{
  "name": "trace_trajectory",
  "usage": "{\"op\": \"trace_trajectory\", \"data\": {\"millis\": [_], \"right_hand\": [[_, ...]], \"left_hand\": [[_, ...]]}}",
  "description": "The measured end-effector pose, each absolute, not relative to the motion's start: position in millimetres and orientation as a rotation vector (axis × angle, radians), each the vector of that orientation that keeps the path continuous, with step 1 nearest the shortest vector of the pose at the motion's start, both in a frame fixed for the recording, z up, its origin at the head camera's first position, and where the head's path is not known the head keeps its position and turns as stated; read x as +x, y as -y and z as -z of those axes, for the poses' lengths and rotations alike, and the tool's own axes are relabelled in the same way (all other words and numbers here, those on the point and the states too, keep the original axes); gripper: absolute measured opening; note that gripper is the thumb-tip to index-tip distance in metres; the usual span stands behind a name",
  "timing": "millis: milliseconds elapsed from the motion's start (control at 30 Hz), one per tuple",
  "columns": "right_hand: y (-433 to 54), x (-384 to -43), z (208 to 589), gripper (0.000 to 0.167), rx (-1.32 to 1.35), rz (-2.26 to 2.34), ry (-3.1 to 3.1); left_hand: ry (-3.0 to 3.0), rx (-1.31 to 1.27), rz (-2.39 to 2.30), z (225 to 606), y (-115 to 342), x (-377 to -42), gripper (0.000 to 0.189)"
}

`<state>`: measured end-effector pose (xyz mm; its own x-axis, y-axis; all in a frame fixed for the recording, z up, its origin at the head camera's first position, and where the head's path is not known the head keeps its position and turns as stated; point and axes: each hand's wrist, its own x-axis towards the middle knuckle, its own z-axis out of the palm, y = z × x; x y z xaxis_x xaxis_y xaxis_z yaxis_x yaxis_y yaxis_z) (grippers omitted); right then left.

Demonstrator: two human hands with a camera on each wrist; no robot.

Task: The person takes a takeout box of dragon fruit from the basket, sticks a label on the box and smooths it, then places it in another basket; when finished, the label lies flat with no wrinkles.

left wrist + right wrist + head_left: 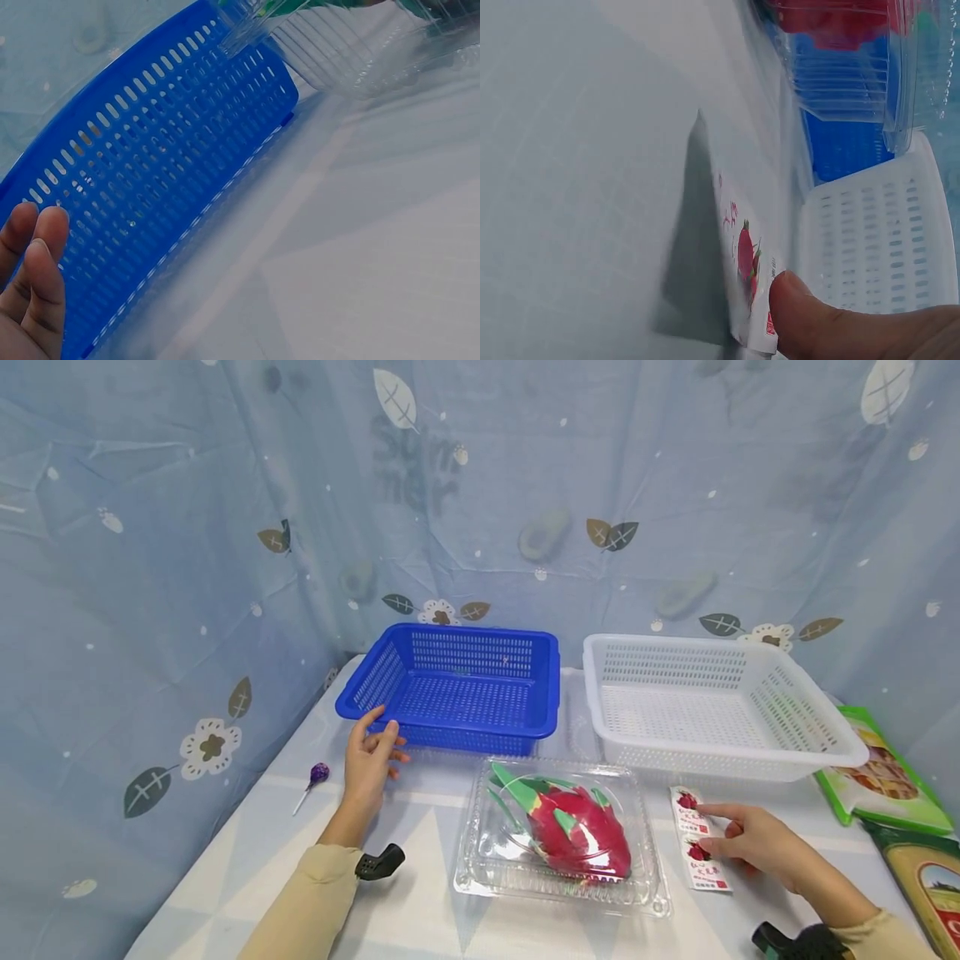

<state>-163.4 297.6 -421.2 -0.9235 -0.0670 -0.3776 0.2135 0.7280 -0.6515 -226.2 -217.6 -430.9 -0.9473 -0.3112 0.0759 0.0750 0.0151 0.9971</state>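
Note:
My right hand (759,843) pinches a white paper strip of two labels (692,835), printed with red dragon fruit and lettering. In the right wrist view, the strip (742,255) stands bent up off the table, the thumb against it. Left of it sits a clear plastic clamshell box (480,847), its lid down over a red dragon fruit (581,831) with green tips. My left hand (369,764) holds nothing; its fingers are relaxed and spread at the front left of a blue basket (457,739). The left wrist view has those fingers (46,289) beside the basket's slotted wall.
A white basket (697,760) stands behind the labels. On the right lie a green-edged food packet (888,777) and a yellow-and-green packet (926,877). A purple lollipop (318,773) lies at the table's left. A blue leaf-patterned curtain (480,485) hangs behind the baskets.

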Motion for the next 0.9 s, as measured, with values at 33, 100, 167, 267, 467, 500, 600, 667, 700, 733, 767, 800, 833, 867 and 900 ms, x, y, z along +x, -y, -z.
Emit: {"op": "trace_trajectory", "data": {"millis": [33,100,167,267,467,500,600,667,700,733,767,800,833,867,900], "right_hand": [[-298,-163,422,0.083,0.106,1.019,-2.567],[-300,-162,422,0.082,0.087,0.989,-2.602],[-300,-162,423,0.081,0.062,0.953,-2.65],[-299,-161,425,0.08,0.037,0.905,-2.714],[-296,-159,429,0.078,0.06,0.856,-2.745],[-296,-159,430,0.078,0.063,0.847,-2.75],[-295,-157,431,0.075,0.049,0.826,-2.775],[-294,-156,432,0.071,0.02,0.797,-2.805],[-293,-155,432,0.069,0.003,0.78,-2.822],[-293,-155,432,0.066,-0.017,0.765,-2.839],[-293,-154,432,0.064,-0.037,0.751,-2.859],[-292,-154,432,0.062,-0.054,0.735,-2.878],[-292,-153,432,0.059,-0.07,0.724,-2.897],[-291,-152,432,0.057,-0.088,0.72,-2.915],[-291,-151,432,0.056,-0.102,0.723,-2.93]], "left_hand": [[2.017,0.244,2.023,431,217,-225,0.052],[2.011,0.243,2.036,430,216,-223,0.051],[2.001,0.242,2.043,429,216,-220,0.049],[1.998,0.245,2.046,427,215,-215,0.048],[2.021,0.239,2.087,424,215,-200,0.047],[2.024,0.231,2.095,423,215,-197,0.046],[2.03,0.192,2.109,418,211,-186,0.045],[2.021,0.142,2.126,413,207,-178,0.043],[2.014,0.109,2.136,410,205,-174,0.042],[2.007,0.069,2.146,408,202,-170,0.042],[2.001,0.023,2.155,405,199,-166,0.042],[1.995,-0.024,2.163,402,195,-162,0.041],[1.99,-0.074,2.17,400,192,-159,0.039],[1.987,-0.126,2.176,397,188,-155,0.039],[1.986,-0.178,2.178,395,185,-151,0.037]]}}
